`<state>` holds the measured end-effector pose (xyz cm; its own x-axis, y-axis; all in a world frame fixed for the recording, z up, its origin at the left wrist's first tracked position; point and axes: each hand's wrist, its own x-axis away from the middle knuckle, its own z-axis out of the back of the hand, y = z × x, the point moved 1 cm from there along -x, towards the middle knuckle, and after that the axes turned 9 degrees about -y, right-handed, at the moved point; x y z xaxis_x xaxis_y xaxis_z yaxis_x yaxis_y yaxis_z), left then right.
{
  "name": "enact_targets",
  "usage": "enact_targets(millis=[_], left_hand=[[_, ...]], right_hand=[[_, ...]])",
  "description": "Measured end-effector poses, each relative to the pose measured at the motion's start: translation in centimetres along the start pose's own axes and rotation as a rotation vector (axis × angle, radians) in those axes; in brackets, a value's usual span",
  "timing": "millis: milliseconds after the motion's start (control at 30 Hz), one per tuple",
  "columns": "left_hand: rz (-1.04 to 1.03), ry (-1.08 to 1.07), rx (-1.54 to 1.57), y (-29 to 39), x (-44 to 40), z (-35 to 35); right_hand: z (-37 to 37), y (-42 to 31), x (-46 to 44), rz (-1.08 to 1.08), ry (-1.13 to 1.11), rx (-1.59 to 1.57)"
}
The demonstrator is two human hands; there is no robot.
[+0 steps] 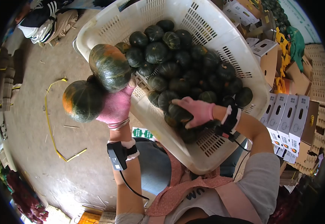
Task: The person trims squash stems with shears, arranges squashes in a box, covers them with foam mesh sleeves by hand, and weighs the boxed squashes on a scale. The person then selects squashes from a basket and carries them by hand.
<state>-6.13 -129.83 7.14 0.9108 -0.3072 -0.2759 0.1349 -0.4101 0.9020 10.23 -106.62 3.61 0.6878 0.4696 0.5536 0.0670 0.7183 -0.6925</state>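
My left hand (116,105), in a pink glove, holds two green pumpkins with orange patches, one large (110,68) and one rounder (83,101), outside the basket's left side. Its fingers are mostly hidden behind them. My right hand (197,111), also gloved in pink, is inside the white plastic basket (237,37), its thumb and fingers curved round a dark green pumpkin (179,112). Many small dark green pumpkins (156,52) are heaped in the basket around and beyond it. Both wrists carry black devices with cables.
Flat white cartons (287,115) and open brown boxes (266,67) stand at the right. A yellow strap (47,112) lies on the concrete floor at the left. Another person (45,22) is at the upper left. An orange crate (89,218) shows at the bottom.
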Motion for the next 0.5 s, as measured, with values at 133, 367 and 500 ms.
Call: enact_targets(millis=[133, 367, 500], left_hand=[[0.065, -0.051, -0.200, 0.5, -0.2, 0.1], [0.064, 0.063, -0.070, 0.9, -0.3, -0.4], [0.222, 0.187, 0.654, 2.4, -0.9, -1.1]], right_hand=[[-2.6, 2.0, 1.6, 0.123, 0.127, -0.547], [3.2, 13.7, -3.8, -0.205, 0.540, 0.243], [4.3, 15.3, -9.0, -0.238, 0.073, 0.532]])
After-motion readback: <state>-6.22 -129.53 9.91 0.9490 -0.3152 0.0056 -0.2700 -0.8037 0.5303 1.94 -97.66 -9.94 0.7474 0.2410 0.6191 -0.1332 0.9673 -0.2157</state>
